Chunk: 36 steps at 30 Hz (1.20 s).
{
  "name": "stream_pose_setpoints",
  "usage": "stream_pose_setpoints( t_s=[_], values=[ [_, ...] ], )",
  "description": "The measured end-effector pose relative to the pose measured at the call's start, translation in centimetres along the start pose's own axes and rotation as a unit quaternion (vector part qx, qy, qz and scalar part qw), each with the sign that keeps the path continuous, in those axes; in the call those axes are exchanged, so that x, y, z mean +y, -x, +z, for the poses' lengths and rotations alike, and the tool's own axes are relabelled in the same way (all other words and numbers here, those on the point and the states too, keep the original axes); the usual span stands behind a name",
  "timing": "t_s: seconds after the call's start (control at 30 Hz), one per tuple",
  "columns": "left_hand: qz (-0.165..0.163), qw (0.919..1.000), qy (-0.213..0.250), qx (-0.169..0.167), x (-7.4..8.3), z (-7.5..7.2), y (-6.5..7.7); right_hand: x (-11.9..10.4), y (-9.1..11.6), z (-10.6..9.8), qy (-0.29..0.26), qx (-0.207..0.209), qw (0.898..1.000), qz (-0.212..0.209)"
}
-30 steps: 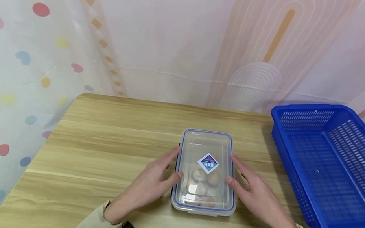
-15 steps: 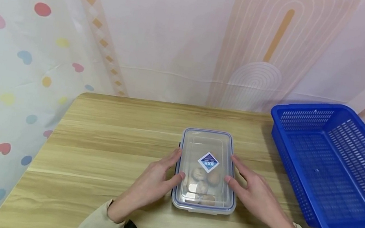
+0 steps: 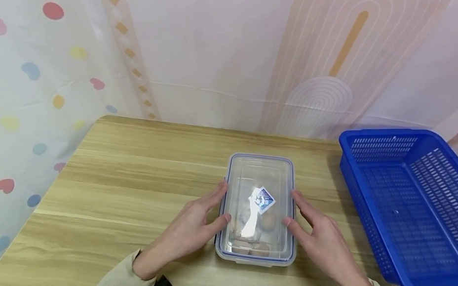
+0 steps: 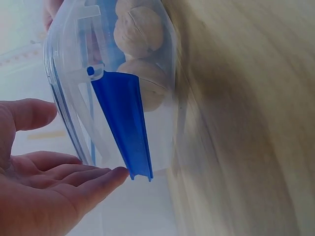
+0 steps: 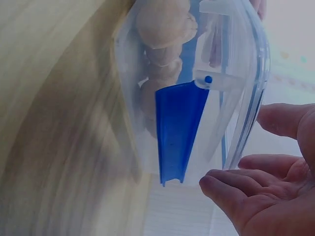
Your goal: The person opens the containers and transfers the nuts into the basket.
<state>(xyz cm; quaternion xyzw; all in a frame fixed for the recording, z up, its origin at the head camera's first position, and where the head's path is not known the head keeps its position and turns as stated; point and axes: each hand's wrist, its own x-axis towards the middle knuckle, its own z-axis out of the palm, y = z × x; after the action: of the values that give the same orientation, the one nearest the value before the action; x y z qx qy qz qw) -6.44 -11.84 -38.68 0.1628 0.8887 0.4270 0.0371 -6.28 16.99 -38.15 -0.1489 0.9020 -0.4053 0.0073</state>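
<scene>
A clear plastic food container with a blue-rimmed lid and a diamond-shaped label stands mid-table, its lid on. Several walnuts show through its wall, gathered at the end nearer the person. My left hand holds its left side, thumb at the lid's edge and fingers by the blue latch flap. On the opposite side my right hand holds it the same way, fingertips close to the other blue latch flap. Whether the flaps are fastened I cannot tell. Glare hides part of the contents.
A blue perforated plastic basket stands to the right of the container, near my right forearm. Bare wood-grain table lies to the left. A patterned cloth backdrop hangs behind the table's far edge.
The container's far end has shifted up a little in the head view, and the glare on its lid has moved onto the label. Both hands have stayed nearly in place at its sides.
</scene>
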Motion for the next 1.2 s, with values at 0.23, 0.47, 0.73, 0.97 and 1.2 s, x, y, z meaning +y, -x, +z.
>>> stream_pose_setpoints(
  t_s=[0.23, 0.47, 0.73, 0.97, 1.2],
  values=[
    [0.015, 0.9997, -0.002, 0.021, 0.2, 0.0, 0.2, -0.4, 0.1, 0.0, -0.038, 0.01, 0.999, -0.016],
    [0.026, 0.9983, 0.042, 0.031, 0.8, 0.0, 0.7, -1.1, 0.6, -0.4, -0.093, 0.019, 0.995, -0.017],
    [0.064, 0.9956, 0.046, 0.05, 1.5, -0.4, 1.1, -1.9, 0.7, -1.0, -0.096, 0.04, 0.993, -0.047],
    [0.096, 0.9906, 0.061, 0.075, 1.9, -0.8, 1.0, -2.0, 0.7, -1.3, -0.11, 0.085, 0.986, -0.089],
    [0.129, 0.9761, 0.103, 0.141, 2.2, -0.9, 0.6, -2.5, 0.6, -1.6, -0.151, 0.132, 0.973, -0.116]
  ],
)
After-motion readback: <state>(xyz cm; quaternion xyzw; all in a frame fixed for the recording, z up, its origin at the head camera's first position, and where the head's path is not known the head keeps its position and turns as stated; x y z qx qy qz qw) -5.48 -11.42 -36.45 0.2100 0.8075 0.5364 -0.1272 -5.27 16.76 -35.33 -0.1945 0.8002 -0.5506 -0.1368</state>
